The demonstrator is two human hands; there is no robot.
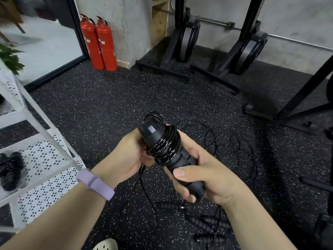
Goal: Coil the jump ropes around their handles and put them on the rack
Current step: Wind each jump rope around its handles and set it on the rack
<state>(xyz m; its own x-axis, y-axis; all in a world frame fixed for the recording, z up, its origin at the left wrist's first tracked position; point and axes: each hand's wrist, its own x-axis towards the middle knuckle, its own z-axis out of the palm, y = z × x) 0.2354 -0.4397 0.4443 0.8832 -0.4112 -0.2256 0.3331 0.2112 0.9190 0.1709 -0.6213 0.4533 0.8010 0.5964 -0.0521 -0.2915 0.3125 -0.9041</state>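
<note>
A black jump rope's handles (pixel 158 139) are bundled together at centre, with several turns of black cord wound round their upper part. My right hand (pixel 209 175) grips the lower end of the handles. My left hand (pixel 129 152) holds the bundle at the coils from the left, and a loose length of cord hangs down from it toward the floor. More jump ropes lie on the floor: ribbed black handles (pixel 203 224) below my hands and loose cord loops (pixel 232 147) to the right. The white perforated rack (pixel 45 165) stands at left with a dark coiled bundle (pixel 10 170) on a shelf.
Two red fire extinguishers (pixel 99 44) stand against the back wall. Black exercise machine frames (pixel 187 51) line the back and right. A potted plant (pixel 9 58) sits atop the rack. The floor is black speckled rubber (pixel 100 105). A white shoe (pixel 106 244) shows at the bottom edge.
</note>
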